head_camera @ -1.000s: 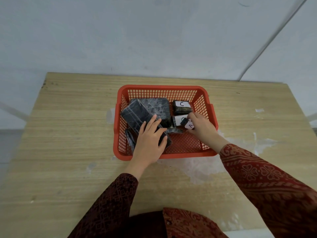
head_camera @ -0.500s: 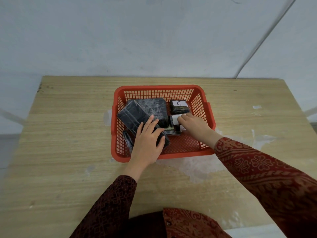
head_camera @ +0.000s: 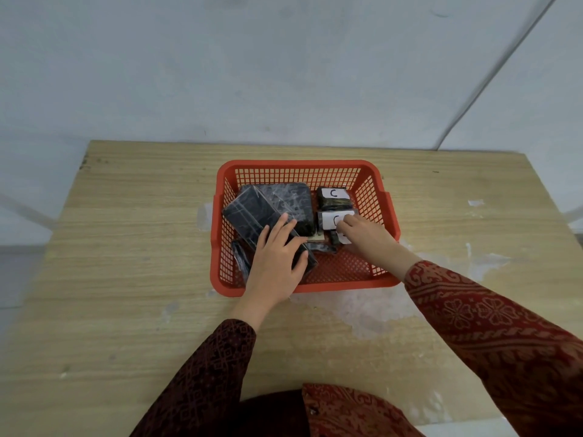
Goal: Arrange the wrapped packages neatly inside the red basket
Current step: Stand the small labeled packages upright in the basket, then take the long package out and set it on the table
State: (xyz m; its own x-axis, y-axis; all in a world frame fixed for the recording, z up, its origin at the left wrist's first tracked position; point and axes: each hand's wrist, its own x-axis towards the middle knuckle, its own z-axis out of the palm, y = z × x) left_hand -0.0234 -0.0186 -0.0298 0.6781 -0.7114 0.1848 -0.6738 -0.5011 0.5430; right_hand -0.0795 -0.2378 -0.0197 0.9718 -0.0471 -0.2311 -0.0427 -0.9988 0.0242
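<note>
A red mesh basket (head_camera: 375,280) stands on the wooden table (head_camera: 126,279). Inside on the left, a long black wrapped package (head_camera: 249,216) lies tilted across a larger black package (head_camera: 293,200). My left hand (head_camera: 277,263) rests flat on the long package's near end. Two small packages with white labels sit on the right: one marked C (head_camera: 333,197) at the back, another (head_camera: 329,219) in front of it. My right hand (head_camera: 366,238) touches that second package and covers a third small labelled piece (head_camera: 342,239). Another dark package (head_camera: 239,258) lies under the long one.
The basket's near right floor (head_camera: 344,268) shows bare mesh. A white worn patch (head_camera: 356,310) marks the table just in front of the basket. A pale wall rises behind the table's far edge. My patterned sleeves reach in from the bottom.
My right hand slid left toward the middle small package, then back right onto its label. My left hand stayed on the long black package.
</note>
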